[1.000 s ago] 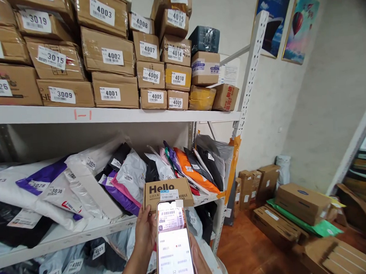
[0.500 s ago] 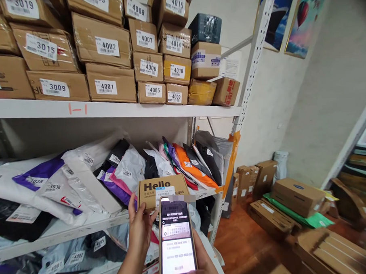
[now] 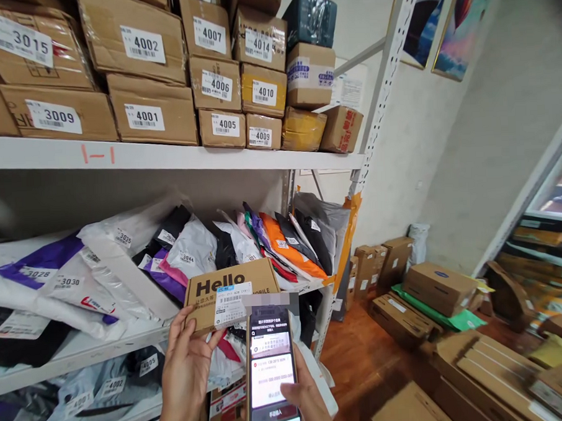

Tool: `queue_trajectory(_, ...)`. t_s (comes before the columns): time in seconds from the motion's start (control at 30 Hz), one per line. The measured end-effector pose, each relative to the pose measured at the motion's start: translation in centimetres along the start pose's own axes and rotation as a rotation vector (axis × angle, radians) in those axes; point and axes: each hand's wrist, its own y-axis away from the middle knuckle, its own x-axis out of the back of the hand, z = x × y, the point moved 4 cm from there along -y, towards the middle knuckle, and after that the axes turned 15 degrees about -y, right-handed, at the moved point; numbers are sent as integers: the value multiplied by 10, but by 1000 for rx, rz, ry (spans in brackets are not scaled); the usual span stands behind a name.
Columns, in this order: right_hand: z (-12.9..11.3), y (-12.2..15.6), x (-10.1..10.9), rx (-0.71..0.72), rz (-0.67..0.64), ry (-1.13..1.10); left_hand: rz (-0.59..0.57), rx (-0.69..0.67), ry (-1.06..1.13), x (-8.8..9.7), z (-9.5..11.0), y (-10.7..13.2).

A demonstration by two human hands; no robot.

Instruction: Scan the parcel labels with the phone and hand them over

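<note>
My left hand (image 3: 185, 357) grips the lower left corner of a brown cardboard box (image 3: 256, 275) printed "Hello", with a white shipping label (image 3: 230, 303) on its face. In my right hand (image 3: 307, 383) is a smartphone (image 3: 271, 360), held upright in front of the box and covering its lower right part. My right thumb lies over the lit screen, which shows a dark page with a white panel of text and a red mark beside one line. Most of the right fingers are hidden behind the phone.
A white shelf (image 3: 167, 154) carries numbered cardboard boxes (image 3: 148, 107). Below it lie mailing bags, among them an orange bag (image 3: 287, 247). Rightward, more cartons (image 3: 438, 287) stand on the wooden floor (image 3: 348, 375) by the wall. A perforated post (image 3: 381, 94) edges the rack.
The box has moved left and tilted, with its label showing more. My right thumb has risen onto the phone screen, where a red mark now shows. The camera view has shifted slightly.
</note>
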Motion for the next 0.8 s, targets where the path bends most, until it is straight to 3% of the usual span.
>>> queue_trajectory(0.17,-4,10,-8,-11,32,71,-2,6,22,3,3,3)
queue_trajectory(0.33,-9,17,-15,-37,-71,78,2,12,22,4,7,7)
queue_trajectory(0.57,-10,22,-3,-74,-97,158,14,-8,31,-1,15,14)
queue_trajectory(0.8,-31,33,22,95,94,23,21,24,36,0,19,19)
